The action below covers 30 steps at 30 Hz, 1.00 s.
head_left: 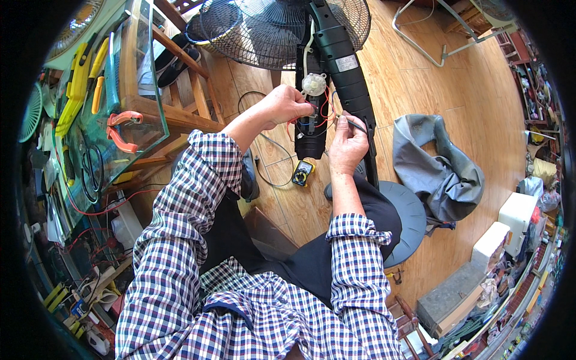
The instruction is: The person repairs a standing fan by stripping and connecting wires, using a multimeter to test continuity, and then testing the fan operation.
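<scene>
A black standing fan lies with its wire-caged head [264,33] away from me and its column housing [311,144] opened toward my hands. A round whitish geared part [314,85] sits in the opened housing, with loose red wires [327,107] beside it. My left hand [282,108] is pinched over the housing's left edge; a bit of red shows at its fingertips, but what they hold is too small to tell. To the right of the wires, my right hand [348,146] is closed on a thin black cord-like piece [355,124].
A yellow multimeter [303,172] lies on the wooden floor below the housing. At left, a glass-topped table [157,123] carries tools and an orange clamp [123,131]. Grey cloth [438,168] and the fan's round base [399,222] are at right; boxes [518,222] stand farther right.
</scene>
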Available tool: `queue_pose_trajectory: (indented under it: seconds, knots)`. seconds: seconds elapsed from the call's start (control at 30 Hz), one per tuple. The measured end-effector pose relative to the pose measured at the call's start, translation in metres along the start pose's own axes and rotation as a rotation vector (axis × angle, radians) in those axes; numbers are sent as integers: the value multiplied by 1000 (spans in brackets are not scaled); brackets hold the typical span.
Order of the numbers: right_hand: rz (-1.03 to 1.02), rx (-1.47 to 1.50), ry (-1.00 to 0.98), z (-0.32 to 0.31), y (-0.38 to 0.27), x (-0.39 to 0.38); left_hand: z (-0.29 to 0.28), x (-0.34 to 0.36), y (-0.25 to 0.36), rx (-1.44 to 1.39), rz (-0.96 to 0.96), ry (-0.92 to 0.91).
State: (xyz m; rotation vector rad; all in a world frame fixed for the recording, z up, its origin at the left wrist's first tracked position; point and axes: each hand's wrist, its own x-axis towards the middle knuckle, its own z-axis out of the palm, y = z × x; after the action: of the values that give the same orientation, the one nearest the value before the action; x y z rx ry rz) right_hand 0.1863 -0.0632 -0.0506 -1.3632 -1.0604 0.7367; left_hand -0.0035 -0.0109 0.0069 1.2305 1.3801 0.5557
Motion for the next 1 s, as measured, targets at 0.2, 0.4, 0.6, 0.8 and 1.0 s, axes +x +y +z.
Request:
queue_pose_trajectory:
  seconds: [0.2, 0.4, 0.6, 0.8, 1.0]
  knots:
    - [-17, 49, -51, 1, 2, 3, -2, -1, 1, 33, -12, -2]
    - [16, 82, -63, 0, 1, 3, -2, -2, 1, 24, -11, -1]
    - [63, 119, -52, 1, -3, 3, -2, -3, 2, 13, -15, -2]
    - [42, 99, -39, 2, -5, 2, -2, -5, 6, 14, -17, 0]
    - [58, 83, -62, 1, -2, 4, -2, -3, 4, 21, -15, 7]
